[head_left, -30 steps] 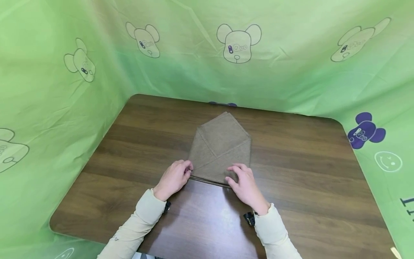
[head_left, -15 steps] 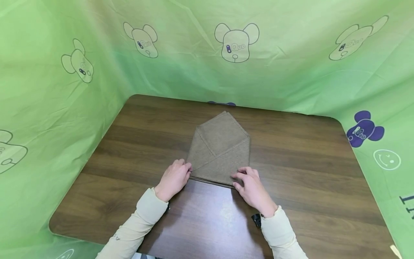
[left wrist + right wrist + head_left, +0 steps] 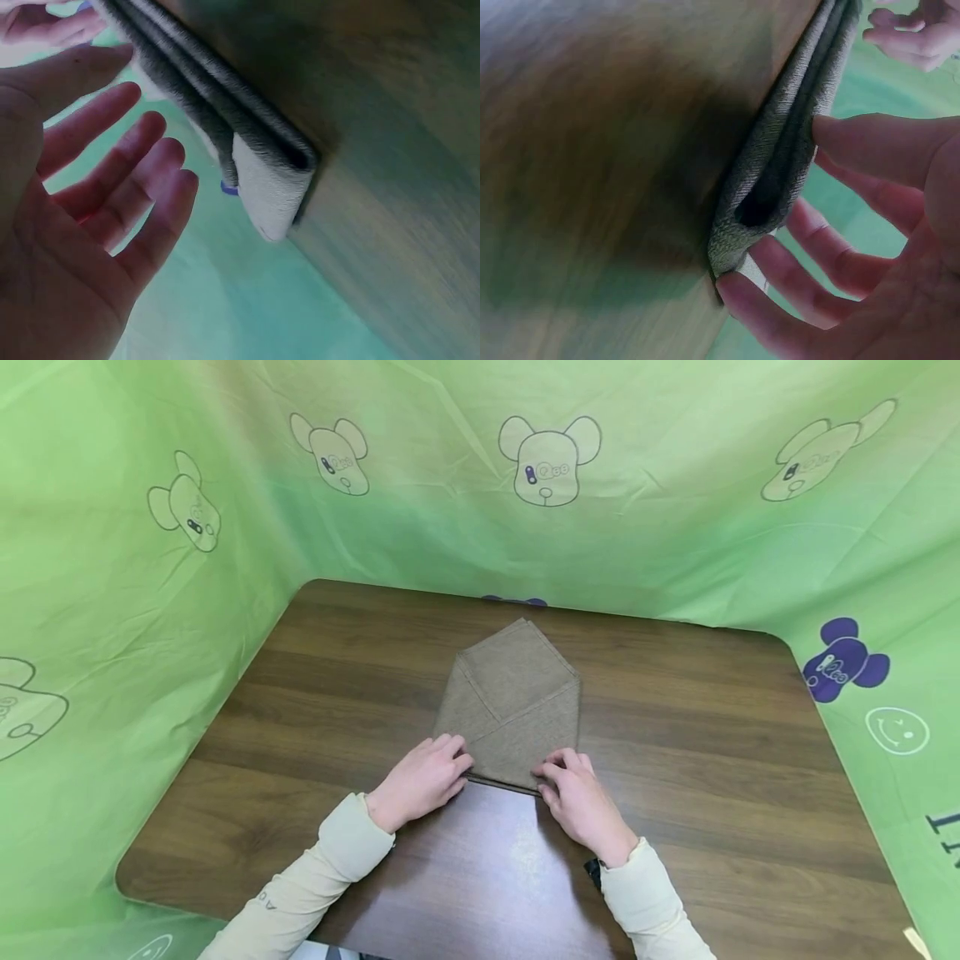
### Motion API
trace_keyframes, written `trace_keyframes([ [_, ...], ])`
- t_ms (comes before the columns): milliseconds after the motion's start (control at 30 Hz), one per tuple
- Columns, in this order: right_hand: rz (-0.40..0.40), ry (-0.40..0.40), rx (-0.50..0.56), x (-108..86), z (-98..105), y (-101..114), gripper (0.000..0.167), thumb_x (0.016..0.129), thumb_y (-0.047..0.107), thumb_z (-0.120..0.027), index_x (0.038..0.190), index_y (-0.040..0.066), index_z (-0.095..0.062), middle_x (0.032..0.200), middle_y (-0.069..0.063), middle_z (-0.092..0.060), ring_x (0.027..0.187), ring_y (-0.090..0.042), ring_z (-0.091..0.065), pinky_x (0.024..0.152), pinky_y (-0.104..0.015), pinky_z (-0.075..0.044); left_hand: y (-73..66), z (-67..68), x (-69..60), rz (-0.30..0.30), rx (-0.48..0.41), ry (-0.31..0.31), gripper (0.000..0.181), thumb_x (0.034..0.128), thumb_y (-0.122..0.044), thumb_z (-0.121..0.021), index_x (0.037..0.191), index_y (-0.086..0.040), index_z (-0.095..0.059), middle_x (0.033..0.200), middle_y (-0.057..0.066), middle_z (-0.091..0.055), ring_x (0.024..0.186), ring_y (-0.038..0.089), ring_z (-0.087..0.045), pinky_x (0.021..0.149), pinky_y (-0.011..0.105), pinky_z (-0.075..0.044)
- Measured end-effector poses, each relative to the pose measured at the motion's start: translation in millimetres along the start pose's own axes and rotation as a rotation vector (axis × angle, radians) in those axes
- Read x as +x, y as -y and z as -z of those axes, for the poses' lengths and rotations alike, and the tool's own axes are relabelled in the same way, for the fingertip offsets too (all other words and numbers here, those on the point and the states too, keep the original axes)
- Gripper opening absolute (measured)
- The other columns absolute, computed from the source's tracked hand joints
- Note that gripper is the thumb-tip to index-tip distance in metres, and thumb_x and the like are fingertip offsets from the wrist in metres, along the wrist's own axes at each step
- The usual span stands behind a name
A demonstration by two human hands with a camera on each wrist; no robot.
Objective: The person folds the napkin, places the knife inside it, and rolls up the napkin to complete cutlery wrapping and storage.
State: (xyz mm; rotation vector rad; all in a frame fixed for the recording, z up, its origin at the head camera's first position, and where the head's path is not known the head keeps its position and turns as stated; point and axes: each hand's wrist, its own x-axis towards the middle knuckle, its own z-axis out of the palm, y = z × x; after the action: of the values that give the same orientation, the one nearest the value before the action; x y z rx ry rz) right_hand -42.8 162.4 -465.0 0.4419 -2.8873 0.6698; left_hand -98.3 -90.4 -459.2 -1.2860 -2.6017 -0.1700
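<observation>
A folded brown cloth (image 3: pixel 517 693) with seam lines lies on the table, its pointed end away from me. Several layers show at its near edge. My left hand (image 3: pixel 423 779) is at the near left part of the cloth; in the left wrist view its fingers (image 3: pixel 154 187) are spread and loosely bent, the thumb tip by the folded edge. At the near right corner is my right hand (image 3: pixel 585 802). In the right wrist view its thumb touches the folded layers (image 3: pixel 780 150) and its loosely bent fingers (image 3: pixel 769 307) touch the corner.
The brown wood-grain table (image 3: pixel 712 760) has rounded corners and extends to both sides of the cloth. Green curtains (image 3: pixel 420 510) printed with bear heads hang behind and beside it. A black strap (image 3: pixel 592 872) shows under the right wrist.
My left hand has moved right, from the cloth's near left corner inward along its near edge. The right hand first shifted right to its corner and stays there. The cloth lies still.
</observation>
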Motion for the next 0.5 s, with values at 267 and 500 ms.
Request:
trace_keyframes([
  [267, 0.092, 0.009, -0.072, -4.6, -0.4, -3.4, 0.022, 0.082, 0.004, -0.072, 0.103, 0.008, -0.074, 0.103, -0.009, -0.06, 0.091, -0.027, -0.053, 0.08, -0.039, -0.048, 2.5, -3.8, -7.3, -0.016, 0.079, 0.034, 0.019, 0.0774, -0.029, -0.077, 0.083, -0.017, -0.063, 0.091, -0.001, -0.057, 0.082, 0.018, -0.055, 0.066, 0.032, -0.043],
  [500, 0.153, 0.046, -0.097, -8.4, 1.9, -9.3, 0.025, 0.085, 0.004, -0.069, 0.11, 0.006, -0.073, 0.107, -0.009, -0.06, 0.093, -0.025, -0.053, 0.082, -0.036, -0.05, 8.2, -3.4, -13.2, -0.008, 0.113, 0.063, 0.031, 0.0729, -0.044, -0.079, 0.085, -0.018, -0.067, 0.091, -0.002, -0.058, 0.082, 0.019, -0.054, 0.066, 0.032, -0.043],
])
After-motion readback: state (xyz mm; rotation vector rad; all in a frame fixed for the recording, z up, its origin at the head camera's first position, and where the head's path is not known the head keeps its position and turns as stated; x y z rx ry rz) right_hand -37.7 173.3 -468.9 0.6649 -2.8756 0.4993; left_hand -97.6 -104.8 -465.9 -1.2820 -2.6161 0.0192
